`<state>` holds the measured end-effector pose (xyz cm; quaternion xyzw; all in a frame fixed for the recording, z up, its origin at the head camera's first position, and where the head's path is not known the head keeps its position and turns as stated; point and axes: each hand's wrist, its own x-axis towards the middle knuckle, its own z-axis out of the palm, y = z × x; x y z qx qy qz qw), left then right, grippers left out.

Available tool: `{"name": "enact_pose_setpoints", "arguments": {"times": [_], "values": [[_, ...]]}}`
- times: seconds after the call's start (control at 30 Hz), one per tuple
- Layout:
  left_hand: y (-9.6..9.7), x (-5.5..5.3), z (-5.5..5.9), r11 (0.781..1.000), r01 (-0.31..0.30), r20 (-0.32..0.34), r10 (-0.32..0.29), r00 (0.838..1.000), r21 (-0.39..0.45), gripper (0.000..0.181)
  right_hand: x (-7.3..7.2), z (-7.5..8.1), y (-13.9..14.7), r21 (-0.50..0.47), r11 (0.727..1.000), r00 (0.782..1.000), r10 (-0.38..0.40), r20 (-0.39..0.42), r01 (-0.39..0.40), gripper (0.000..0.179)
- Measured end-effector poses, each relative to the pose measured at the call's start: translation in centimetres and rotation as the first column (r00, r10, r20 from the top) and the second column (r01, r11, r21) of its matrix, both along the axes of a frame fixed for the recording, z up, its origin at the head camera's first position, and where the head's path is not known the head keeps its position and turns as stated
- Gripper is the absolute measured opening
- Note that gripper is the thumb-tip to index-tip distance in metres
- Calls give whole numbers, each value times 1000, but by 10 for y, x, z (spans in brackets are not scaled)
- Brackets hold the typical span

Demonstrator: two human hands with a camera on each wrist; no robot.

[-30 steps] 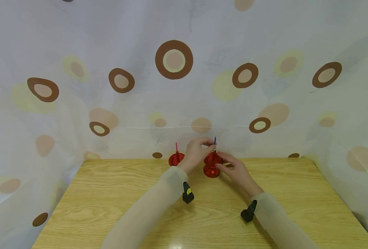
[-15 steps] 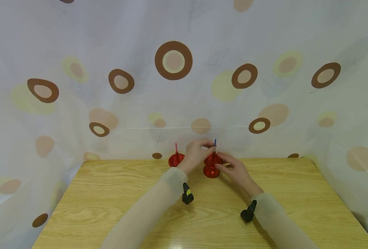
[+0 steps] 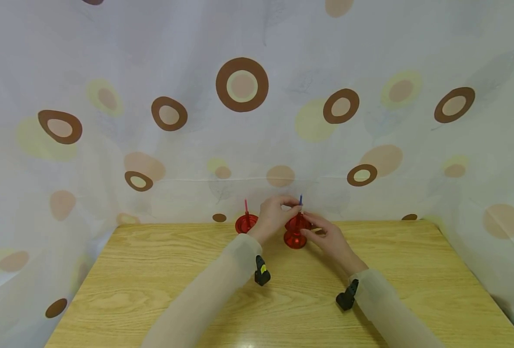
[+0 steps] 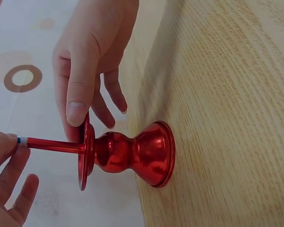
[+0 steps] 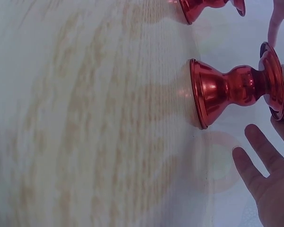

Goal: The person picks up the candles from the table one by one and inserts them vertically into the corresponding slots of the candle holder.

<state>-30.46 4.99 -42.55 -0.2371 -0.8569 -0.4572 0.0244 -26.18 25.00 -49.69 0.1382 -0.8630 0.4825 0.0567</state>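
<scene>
A shiny red candle holder [image 3: 294,240] stands upright on the wooden table, with a flared foot, a round dish and a thin tube on top. My left hand [image 3: 274,215] pinches a thin blue candle [image 3: 300,198] upright over this tube. In the left wrist view, the candle's white end [image 4: 23,140] meets the mouth of the red tube [image 4: 54,145]. My right hand [image 3: 332,240] grips the dish [image 4: 84,156] at its rim between thumb and forefinger. Its other fingers [image 5: 260,142] are spread beside the holder's stem.
A second red candle holder [image 3: 243,224] with a pink candle [image 3: 246,206] upright in it stands to the left, partly behind my left hand. A patterned curtain [image 3: 196,154] hangs along the table's [image 3: 152,275] back edge.
The blue candle has come down slightly with my left hand, toward the holder's tube. My right hand keeps its grip on the dish.
</scene>
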Motion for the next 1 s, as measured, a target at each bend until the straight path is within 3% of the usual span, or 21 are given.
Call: {"name": "enact_pose_setpoints", "arguments": {"times": [0.77,1.0], "values": [[0,0,-2,1000,-2,-7,2,1000,-12,20,-1,-1,1,-12,1000,1000,17,-24,-17,50],[-1,2,-3,1000,-12,42,11,999,7,21,-1,-2,1,-2,1000,1000,15,-24,-15,50]]}}
